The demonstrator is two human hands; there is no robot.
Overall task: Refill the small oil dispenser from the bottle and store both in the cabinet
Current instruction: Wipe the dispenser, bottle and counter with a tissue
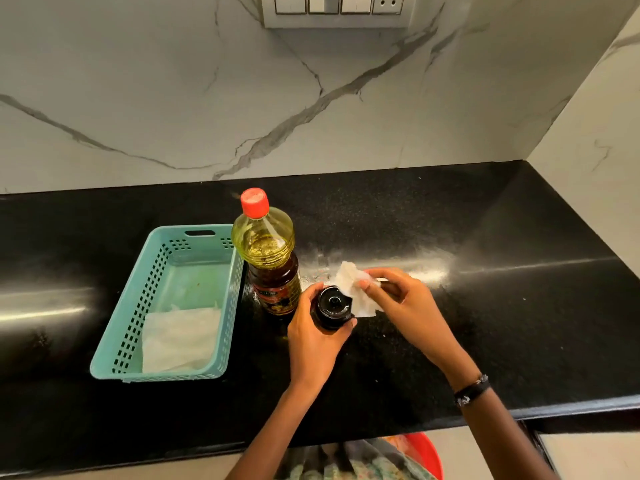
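A tall oil bottle (pixel 268 258) with a red cap and yellow oil stands upright on the black counter (pixel 450 323), just right of the basket. Right in front of it is the small dark oil dispenser (pixel 331 308), seen from above, black lid on. My left hand (pixel 313 336) is wrapped around the dispenser's body. My right hand (pixel 401 299) pinches a crumpled white tissue (pixel 356 289) and presses it against the right side of the dispenser's top.
A teal perforated plastic basket (pixel 138 299) sits left of the bottle with a folded white tissue (pixel 180 339) inside. The marble backsplash rises behind, with a switch panel (pixel 337 8) up top. A red tub (pixel 427 455) shows below the counter's front edge.
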